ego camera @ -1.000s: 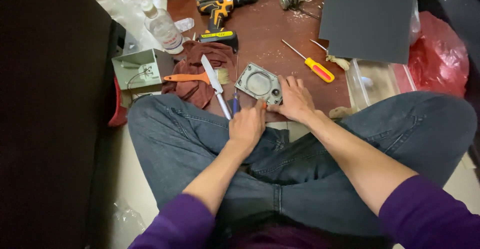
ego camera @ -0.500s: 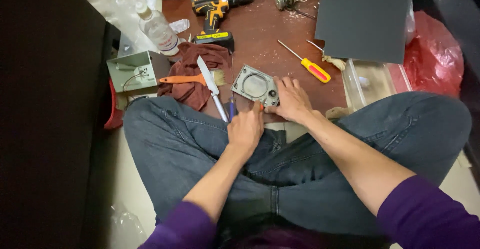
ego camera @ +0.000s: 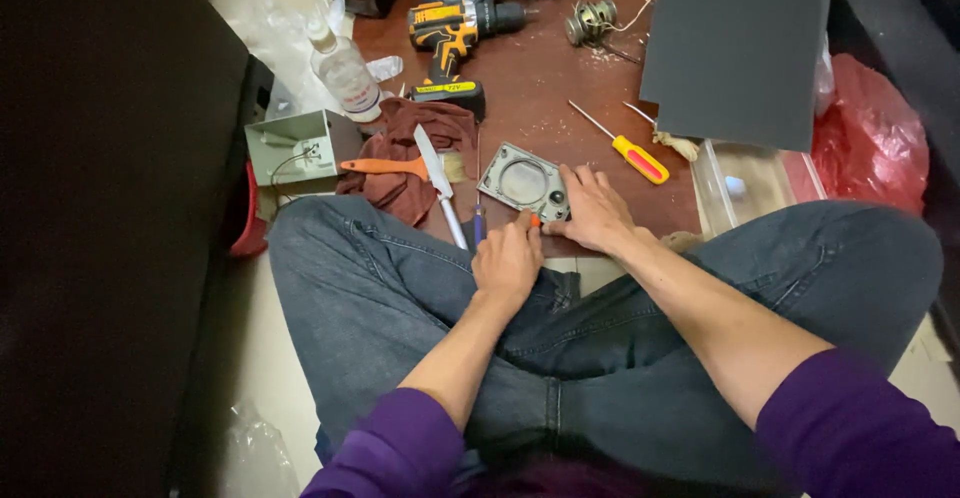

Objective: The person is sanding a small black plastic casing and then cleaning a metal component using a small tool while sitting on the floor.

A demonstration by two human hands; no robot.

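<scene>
Just right of the right hand (ego camera: 597, 210) a clear plastic tub (ego camera: 752, 180) sits at the edge of the tabletop (ego camera: 545, 78); a small pale bit lies in it, too blurred to name. Well left of the left hand (ego camera: 507, 258), a grey open box (ego camera: 290, 148) holds thin wires. A clear plastic bottle (ego camera: 343, 66) with a whitish cap stands beyond that box, its contents unclear. The right hand lies flat on the grey square plate (ego camera: 525, 182) with the round opening, fingers spread, pressing its near right corner to the tabletop just ahead of the person's crossed legs. The left hand's grip is closed around a small orange-tipped tool (ego camera: 535, 221) that touches the plate's near edge; most of the tool is hidden inside the fist, so its kind cannot be told. Left of this grip lie a blue-handled driver (ego camera: 479, 220), a white-bladed tool (ego camera: 438, 180) and an orange-handled tool (ego camera: 385, 167) on a dark red rag (ego camera: 415, 153). Farther off stand a cordless drill (ego camera: 450, 36) and a yellow-and-red screwdriver (ego camera: 630, 151); a dark grey board (ego camera: 738, 50) hides whatever lies under it. Compared with half a second ago, both hands keep their places on the plate, with the left now showing the orange tip.
</scene>
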